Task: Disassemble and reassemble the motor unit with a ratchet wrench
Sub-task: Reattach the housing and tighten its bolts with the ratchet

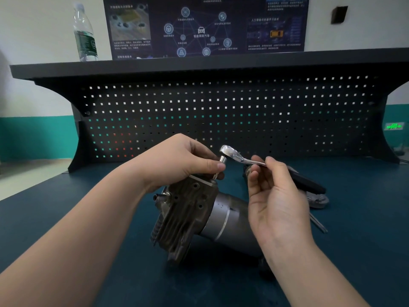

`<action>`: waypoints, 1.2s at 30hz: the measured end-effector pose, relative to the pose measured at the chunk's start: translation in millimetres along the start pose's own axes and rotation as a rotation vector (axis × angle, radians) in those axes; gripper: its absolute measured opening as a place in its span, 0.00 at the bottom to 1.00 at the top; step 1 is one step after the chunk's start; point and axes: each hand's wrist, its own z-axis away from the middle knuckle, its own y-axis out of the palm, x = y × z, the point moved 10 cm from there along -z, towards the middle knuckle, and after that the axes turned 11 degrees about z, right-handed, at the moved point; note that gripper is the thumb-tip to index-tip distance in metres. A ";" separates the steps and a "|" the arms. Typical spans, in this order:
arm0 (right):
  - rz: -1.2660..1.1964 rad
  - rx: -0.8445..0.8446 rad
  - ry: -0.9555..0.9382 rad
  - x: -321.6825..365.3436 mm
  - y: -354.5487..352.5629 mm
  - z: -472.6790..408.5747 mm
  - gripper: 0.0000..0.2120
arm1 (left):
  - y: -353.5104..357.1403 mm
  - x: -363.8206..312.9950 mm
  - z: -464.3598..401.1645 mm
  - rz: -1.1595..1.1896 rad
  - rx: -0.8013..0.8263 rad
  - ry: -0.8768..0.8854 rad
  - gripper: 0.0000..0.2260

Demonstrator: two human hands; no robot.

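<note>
The right hand (pixel 276 196) covers most of the wrench handle (pixel 254 161) and part of the gray piece (pixel 318 199) behind it. The poster (pixel 205 25) words are too blurry to read.

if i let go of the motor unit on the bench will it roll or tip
Probably it would settle or tip: the motor unit looks propped at a tilt, with the left hand up at its finned end. Its round grey barrel could roll slightly. The metal build suggests it is heavy.
</note>
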 end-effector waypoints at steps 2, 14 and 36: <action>0.037 -0.003 -0.075 5.8 0.5 2.0 0.04 | -0.1 0.7 -0.4 -0.010 0.004 0.004 0.06; 0.722 0.054 -1.064 58.4 33.2 72.6 0.05 | 5.6 -8.5 2.0 0.035 0.021 0.141 0.12; -0.111 0.179 0.184 -12.1 13.7 -12.9 0.03 | 8.2 -3.6 2.3 -0.091 0.017 0.143 0.08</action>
